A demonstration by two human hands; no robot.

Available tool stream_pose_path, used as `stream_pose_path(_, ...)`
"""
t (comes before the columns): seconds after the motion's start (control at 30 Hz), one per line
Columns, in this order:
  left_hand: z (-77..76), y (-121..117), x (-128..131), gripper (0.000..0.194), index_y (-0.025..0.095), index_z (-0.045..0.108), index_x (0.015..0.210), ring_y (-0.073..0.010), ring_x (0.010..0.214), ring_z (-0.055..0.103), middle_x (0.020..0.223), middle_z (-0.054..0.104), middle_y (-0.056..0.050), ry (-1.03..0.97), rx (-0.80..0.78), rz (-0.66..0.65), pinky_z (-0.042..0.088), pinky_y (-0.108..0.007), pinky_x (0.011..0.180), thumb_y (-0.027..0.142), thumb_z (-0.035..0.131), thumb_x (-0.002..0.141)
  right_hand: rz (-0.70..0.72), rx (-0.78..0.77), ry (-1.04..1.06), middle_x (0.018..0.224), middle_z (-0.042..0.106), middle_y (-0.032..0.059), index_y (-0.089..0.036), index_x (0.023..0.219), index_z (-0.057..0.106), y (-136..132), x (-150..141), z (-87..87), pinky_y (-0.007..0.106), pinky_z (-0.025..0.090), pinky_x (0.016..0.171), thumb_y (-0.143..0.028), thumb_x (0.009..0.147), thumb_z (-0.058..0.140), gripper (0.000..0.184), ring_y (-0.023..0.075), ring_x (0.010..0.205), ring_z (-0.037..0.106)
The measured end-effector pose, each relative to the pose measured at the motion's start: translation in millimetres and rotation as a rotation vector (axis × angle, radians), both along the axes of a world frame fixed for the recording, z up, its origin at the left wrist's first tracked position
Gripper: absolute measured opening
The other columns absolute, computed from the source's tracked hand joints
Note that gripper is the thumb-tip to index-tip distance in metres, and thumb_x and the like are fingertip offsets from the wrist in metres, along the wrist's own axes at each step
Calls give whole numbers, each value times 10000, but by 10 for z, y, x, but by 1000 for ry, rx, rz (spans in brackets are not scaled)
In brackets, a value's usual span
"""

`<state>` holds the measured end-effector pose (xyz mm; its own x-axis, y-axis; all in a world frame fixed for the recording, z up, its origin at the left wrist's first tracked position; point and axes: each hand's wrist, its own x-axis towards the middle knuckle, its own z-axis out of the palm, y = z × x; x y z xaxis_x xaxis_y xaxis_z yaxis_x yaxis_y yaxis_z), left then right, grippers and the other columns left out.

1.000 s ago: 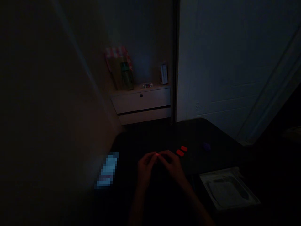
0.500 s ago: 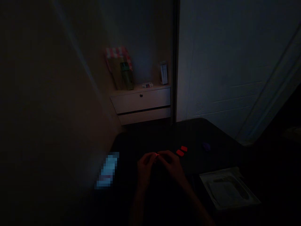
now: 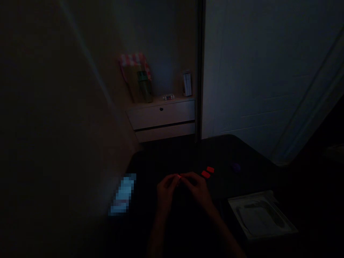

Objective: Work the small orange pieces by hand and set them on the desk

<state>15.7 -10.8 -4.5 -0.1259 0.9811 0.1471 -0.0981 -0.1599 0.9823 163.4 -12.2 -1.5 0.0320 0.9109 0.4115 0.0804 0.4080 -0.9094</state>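
My left hand (image 3: 167, 185) and my right hand (image 3: 195, 184) meet over the dark table, their fingertips pinched together. Between them is a small red piece (image 3: 179, 176), mostly covered by the fingers; its kind is too dark and small to make out. Just beyond my right hand, two flat red pieces lie on the table: a nearer red rectangular piece (image 3: 205, 174) and a farther red rectangular piece (image 3: 210, 169). A small purple lump (image 3: 236, 167) rests farther right.
The room is very dark. A black table (image 3: 172, 157) spans the middle. At left glows a blurred-out bright screen (image 3: 123, 195). A pale tray-like package (image 3: 264, 216) lies at lower right. Behind stands a drawer cabinet (image 3: 166, 116) bearing a green bottle (image 3: 145, 87).
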Motion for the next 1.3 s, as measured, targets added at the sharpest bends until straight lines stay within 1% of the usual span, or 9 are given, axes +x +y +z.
stream_pose_path(0.1, -10, 1, -7, 313, 151, 784, 963, -204, 831, 694, 916, 776, -85, 9, 6, -3, 531, -305, 783, 428, 766, 817, -5, -2, -3, 954, 780, 63, -221, 948, 787, -3, -9, 6, 361, 548, 852, -385, 896, 699, 193, 247, 914, 724)
stream_pose_path(0.2, -18, -5, -14, 334, 146, 781, 1008, -213, 874, 692, 936, 774, -91, -3, 13, -16, 525, -315, 816, 440, 718, 862, -32, -32, 6, 957, 783, 70, -217, 957, 781, 2, -17, -1, 371, 552, 855, -414, 895, 695, 224, 258, 923, 727)
stream_pose_path(0.33, -6, -14, -10, 346, 162, 765, 1070, -216, 916, 698, 1020, 774, -96, -14, 9, -44, 527, -332, 862, 417, 756, 835, -28, -41, -14, 975, 782, 71, -220, 965, 777, 15, -16, -16, 377, 546, 865, -418, 909, 679, 228, 262, 938, 726)
stream_pose_path(0.57, 24, -9, 8, 311, 174, 775, 1007, -199, 862, 704, 977, 783, -83, 6, 0, -20, 539, -302, 814, 408, 788, 803, -11, -22, 11, 1047, 770, 72, -224, 1067, 760, 19, -16, -33, 366, 544, 884, -402, 904, 695, 250, 257, 991, 714)
stream_pose_path(0.7, 30, -14, 9, 298, 172, 779, 977, -207, 861, 708, 962, 785, -85, -10, -4, -35, 543, -303, 802, 398, 803, 785, -14, -5, 5, 992, 762, 61, -221, 1009, 760, 6, -18, -16, 346, 540, 860, -407, 910, 692, 221, 242, 950, 710)
stream_pose_path(0.9, 36, -17, 13, 334, 168, 773, 1021, -226, 900, 711, 1021, 780, -103, -21, -2, -34, 550, -326, 823, 398, 802, 780, -21, -7, -16, 962, 756, 55, -217, 972, 749, 3, -13, -2, 334, 538, 840, -407, 922, 674, 211, 233, 921, 706)
stream_pose_path(1.03, 49, -19, 11, 312, 166, 779, 974, -216, 847, 707, 957, 783, -95, 19, 3, -18, 547, -321, 801, 405, 803, 775, -11, 10, -39, 963, 756, 54, -221, 969, 750, 3, -6, 4, 338, 533, 845, -403, 935, 656, 208, 233, 927, 703)
stream_pose_path(1.13, 54, -18, 8, 295, 168, 778, 958, -201, 813, 698, 914, 778, -82, 42, 18, -7, 537, -302, 771, 418, 778, 800, -9, 29, -49, 987, 756, 60, -224, 999, 754, -9, -5, 15, 352, 529, 864, -399, 933, 660, 209, 238, 948, 700)
stream_pose_path(1.3, 45, -14, 5, 286, 170, 775, 954, -202, 833, 691, 927, 775, -80, 33, 32, -16, 527, -301, 793, 419, 762, 814, 4, 40, -38, 990, 744, 63, -230, 1035, 755, -21, -10, 25, 344, 542, 828, -386, 922, 678, 208, 233, 925, 698)
